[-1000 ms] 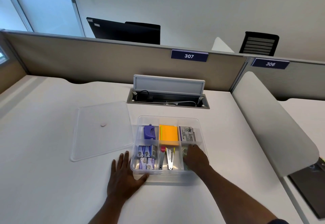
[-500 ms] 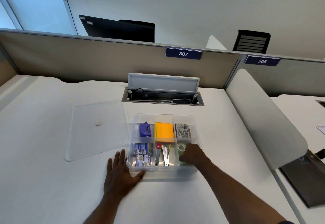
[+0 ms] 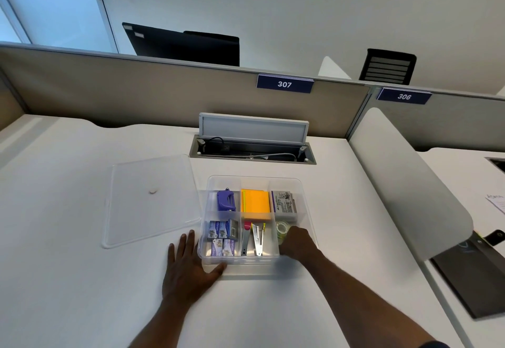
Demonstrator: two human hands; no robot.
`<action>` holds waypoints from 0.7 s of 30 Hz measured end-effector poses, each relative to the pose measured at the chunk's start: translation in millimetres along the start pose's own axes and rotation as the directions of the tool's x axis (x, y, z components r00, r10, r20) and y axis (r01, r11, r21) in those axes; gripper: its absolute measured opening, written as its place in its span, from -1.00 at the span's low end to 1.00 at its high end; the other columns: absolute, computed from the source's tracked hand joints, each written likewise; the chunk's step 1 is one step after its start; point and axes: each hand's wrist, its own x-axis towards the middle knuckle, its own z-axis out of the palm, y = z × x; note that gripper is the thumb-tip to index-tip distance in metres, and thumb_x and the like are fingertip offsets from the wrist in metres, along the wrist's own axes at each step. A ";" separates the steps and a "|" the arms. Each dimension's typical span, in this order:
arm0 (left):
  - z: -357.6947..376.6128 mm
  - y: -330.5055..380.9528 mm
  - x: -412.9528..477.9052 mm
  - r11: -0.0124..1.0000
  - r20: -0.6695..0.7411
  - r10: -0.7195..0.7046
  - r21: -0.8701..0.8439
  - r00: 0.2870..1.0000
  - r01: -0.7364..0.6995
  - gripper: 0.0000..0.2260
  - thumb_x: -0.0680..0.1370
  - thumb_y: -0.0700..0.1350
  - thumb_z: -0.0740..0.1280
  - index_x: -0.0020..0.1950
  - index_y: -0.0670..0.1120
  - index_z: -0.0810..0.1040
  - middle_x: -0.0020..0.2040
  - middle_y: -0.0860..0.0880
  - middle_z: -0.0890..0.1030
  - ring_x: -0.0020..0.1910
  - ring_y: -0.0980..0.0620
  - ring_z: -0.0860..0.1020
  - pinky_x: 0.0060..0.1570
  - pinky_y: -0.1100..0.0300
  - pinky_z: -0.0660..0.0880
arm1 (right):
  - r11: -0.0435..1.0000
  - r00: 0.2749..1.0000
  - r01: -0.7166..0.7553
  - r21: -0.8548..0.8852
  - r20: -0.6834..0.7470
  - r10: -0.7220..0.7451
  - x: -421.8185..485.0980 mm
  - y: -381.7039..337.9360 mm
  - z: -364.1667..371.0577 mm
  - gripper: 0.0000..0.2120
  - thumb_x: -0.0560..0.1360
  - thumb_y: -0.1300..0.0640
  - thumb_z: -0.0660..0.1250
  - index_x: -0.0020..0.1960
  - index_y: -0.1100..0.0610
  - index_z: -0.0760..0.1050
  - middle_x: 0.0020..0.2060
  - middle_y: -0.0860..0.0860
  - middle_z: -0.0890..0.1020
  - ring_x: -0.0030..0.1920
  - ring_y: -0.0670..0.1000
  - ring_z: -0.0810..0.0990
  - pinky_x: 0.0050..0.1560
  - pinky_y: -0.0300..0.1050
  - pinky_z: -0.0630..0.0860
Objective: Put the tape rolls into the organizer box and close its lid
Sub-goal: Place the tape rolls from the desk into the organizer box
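Observation:
The clear organizer box [image 3: 308, 212] sits on the white desk with its top uncovered. Its compartments hold a purple tool, orange sticky notes, small boxes and metal clips. A clear tape roll [image 3: 282, 229] lies in the front right compartment. My right hand [image 3: 296, 244] reaches into that compartment just behind the roll, fingers curled down; whether they grip anything is hidden. My left hand [image 3: 188, 267] lies flat on the desk at the box's front left corner, thumb against its front wall. The clear lid [image 3: 153, 200] lies flat to the left of the box.
An open cable hatch [image 3: 254, 151] with a raised flap sits behind the box. Beige partitions close the back. A curved white divider [image 3: 410, 183] bounds the desk on the right, with a dark flat object [image 3: 475, 279] beyond it.
My right hand has drawn back toward the front of the compartment, uncovering the clear tape roll. The left hand stays flat by the box. The view has shifted slightly.

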 end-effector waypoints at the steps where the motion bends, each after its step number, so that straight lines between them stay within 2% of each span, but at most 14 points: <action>1: 0.3 -0.4 0.0 1.000 0.000 0.001 0.001 1.000 -0.001 -0.06 0.33 0.53 0.04 0.52 -0.06 0.07 0.54 -0.10 0.14 0.53 -0.06 0.03 0.50 -0.06 -0.09 | 1.000 1.000 0.006 0.008 0.009 -0.006 0.5 -0.8 -0.3 -0.52 0.33 0.10 0.48 0.15 0.30 0.48 0.13 0.20 0.61 0.14 0.16 0.59 0.09 -0.13 0.50; 4: 1.3 -1.2 0.1 1.000 -0.003 0.004 0.001 1.000 -0.004 -0.07 0.33 0.53 0.04 0.52 -0.05 0.09 0.53 -0.10 0.16 0.53 -0.07 0.05 0.49 -0.06 -0.07 | 1.000 0.999 -0.001 0.018 0.050 0.000 1.5 -1.9 -4.5 -0.51 0.30 0.09 0.51 0.14 0.30 0.50 0.12 0.18 0.62 0.13 0.14 0.59 0.07 -0.16 0.49; 8: 1.2 -1.2 0.7 1.000 0.005 0.000 0.018 1.000 -0.001 -0.07 0.33 0.54 0.02 0.52 -0.04 0.07 0.54 -0.09 0.13 0.53 -0.06 0.02 0.50 -0.07 -0.08 | 1.000 0.993 -0.024 0.015 0.119 0.022 6.1 -1.1 -10.8 -0.53 0.29 0.12 0.52 0.11 0.30 0.53 0.10 0.18 0.63 0.10 0.12 0.60 -0.08 -0.21 0.44; 13: -0.1 -0.2 -0.1 1.000 -0.001 0.004 0.003 1.000 -0.004 -0.06 0.34 0.53 0.04 0.52 -0.06 0.06 0.54 -0.10 0.13 0.53 -0.06 0.02 0.50 -0.04 -0.11 | 0.999 0.990 -0.049 -0.012 0.135 0.050 9.7 1.1 -13.1 -0.54 0.29 0.14 0.52 0.12 0.30 0.53 0.13 0.19 0.61 0.13 0.12 0.59 0.03 -0.16 0.50; 21: -1.4 1.5 -1.0 1.000 -0.012 0.006 0.005 1.000 -0.006 -0.07 0.34 0.51 0.07 0.52 -0.08 0.08 0.53 -0.11 0.18 0.52 -0.07 0.07 0.47 -0.03 -0.11 | 0.998 0.991 -0.059 0.001 0.124 0.059 12.6 3.4 -9.1 -0.53 0.32 0.18 0.48 0.18 0.31 0.47 0.18 0.19 0.57 0.17 0.13 0.55 -0.02 -0.22 0.44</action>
